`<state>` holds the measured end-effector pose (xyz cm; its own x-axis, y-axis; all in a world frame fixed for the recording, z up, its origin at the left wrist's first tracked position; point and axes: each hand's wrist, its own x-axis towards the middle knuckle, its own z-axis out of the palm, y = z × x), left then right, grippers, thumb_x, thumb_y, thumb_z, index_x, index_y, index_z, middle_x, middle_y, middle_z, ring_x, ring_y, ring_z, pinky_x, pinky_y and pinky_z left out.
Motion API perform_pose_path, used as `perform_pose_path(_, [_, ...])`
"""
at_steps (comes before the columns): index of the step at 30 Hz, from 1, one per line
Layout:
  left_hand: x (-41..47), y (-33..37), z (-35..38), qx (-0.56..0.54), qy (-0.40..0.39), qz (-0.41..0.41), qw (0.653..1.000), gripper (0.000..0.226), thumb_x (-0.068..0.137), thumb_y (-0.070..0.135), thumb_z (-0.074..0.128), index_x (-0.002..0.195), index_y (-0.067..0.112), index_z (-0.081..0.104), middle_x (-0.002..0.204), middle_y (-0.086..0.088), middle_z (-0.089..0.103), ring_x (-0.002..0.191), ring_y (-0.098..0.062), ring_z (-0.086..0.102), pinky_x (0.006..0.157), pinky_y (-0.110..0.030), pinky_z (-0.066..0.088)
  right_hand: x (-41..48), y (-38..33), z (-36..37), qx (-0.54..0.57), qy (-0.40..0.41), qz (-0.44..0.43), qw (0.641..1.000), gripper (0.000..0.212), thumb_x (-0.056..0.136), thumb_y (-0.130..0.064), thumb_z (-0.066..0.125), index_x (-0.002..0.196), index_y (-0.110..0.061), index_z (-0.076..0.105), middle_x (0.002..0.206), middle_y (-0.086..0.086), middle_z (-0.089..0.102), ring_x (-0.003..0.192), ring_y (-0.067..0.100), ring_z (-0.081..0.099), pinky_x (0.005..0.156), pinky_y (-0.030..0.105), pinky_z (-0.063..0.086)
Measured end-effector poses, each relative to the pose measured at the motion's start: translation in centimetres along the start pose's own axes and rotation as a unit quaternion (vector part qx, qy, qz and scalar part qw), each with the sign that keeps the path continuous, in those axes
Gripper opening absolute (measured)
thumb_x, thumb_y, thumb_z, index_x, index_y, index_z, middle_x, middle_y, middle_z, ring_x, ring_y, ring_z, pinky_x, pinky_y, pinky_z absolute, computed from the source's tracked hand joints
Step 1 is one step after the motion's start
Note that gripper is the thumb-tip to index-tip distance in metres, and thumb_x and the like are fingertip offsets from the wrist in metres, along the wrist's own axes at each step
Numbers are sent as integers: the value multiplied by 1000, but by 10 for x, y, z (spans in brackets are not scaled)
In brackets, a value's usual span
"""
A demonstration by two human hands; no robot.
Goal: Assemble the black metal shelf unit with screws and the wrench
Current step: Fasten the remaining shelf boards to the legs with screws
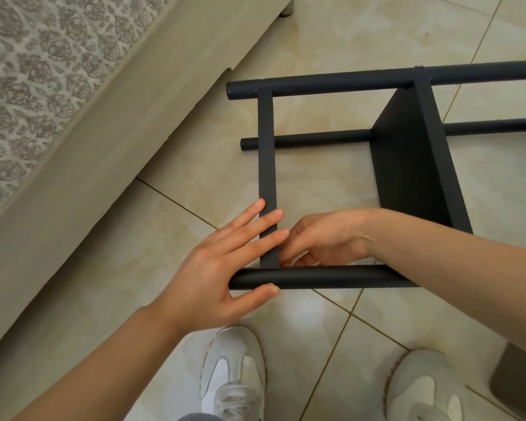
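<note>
Lying on its side on the floor tiles (331,41), the black shelf unit (407,165) sat right of the bed (73,147). The left hand (222,268) pressed flat on its near corner and needed to hold it steady. The right hand (328,241) curled there, but whether it held a screw was hidden.

- My left hand (225,265) lies flat, fingers straight and spread, thumb stretched out below them.
- My right hand (325,238), wrist bent, curls its fingers down, tips just beside my left fingertips.
</note>
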<state>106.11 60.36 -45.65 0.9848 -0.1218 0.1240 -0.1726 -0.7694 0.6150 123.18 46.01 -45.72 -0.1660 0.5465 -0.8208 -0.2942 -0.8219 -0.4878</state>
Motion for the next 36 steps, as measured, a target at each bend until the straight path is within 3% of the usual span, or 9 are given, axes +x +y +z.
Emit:
perform_pose_path(8, [0, 0, 0, -4, 4, 5, 1000, 60, 93, 40, 64, 145, 16, 48, 159, 0, 38, 152, -23, 23, 121, -35, 27, 2, -1, 4, 9, 2, -4, 1000, 31, 94, -16, 61, 122, -4, 66, 124, 17, 65, 104, 24, 65, 102, 42, 47])
perform_pose_path(16, [0, 2, 1, -12, 9, 1, 1000, 59, 92, 38, 65, 145, 15, 49, 158, 0, 39, 152, -22, 23, 121, -34, 27, 1, -3, 3, -12, 1, 5, 1000, 33, 93, -17, 63, 124, -6, 65, 125, 15, 66, 118, 30, 62, 102, 41, 49])
perform_pose_path(21, [0, 0, 1, -6, 5, 4, 1000, 60, 92, 39, 64, 145, 16, 48, 159, 1, 38, 153, -22, 22, 121, -33, 27, 2, -4, 5, 5, 8, -8, 1000, 32, 94, -13, 61, 123, -2, 64, 126, 19, 64, 108, 27, 64, 102, 41, 48])
perform_pose_path(26, [0, 0, 1, -11, 8, 4, 1000, 60, 92, 38, 64, 145, 15, 48, 158, 0, 38, 153, -23, 22, 121, -32, 26, -6, -7, 0, -6, -6, 3, 1000, 35, 93, -15, 61, 125, 0, 63, 108, 14, 67, 98, 21, 63, 99, 39, 48])
perform_pose_path(30, [0, 1, 2, -13, 11, 4, 1000, 60, 92, 38, 64, 145, 16, 48, 158, 0, 38, 153, -23, 22, 121, -33, 26, 1, -4, 6, 1, 3, -6, 1000, 30, 94, -13, 61, 123, -4, 64, 123, 17, 67, 107, 27, 65, 100, 41, 49])
perform_pose_path(36, [0, 1, 2, -15, 7, 2, 1000, 59, 93, 40, 63, 145, 16, 48, 159, 0, 38, 153, -22, 22, 122, -32, 25, -1, -4, 4, 3, -4, -10, 1000, 29, 94, -14, 60, 121, -3, 65, 122, 18, 66, 102, 24, 66, 97, 40, 50])
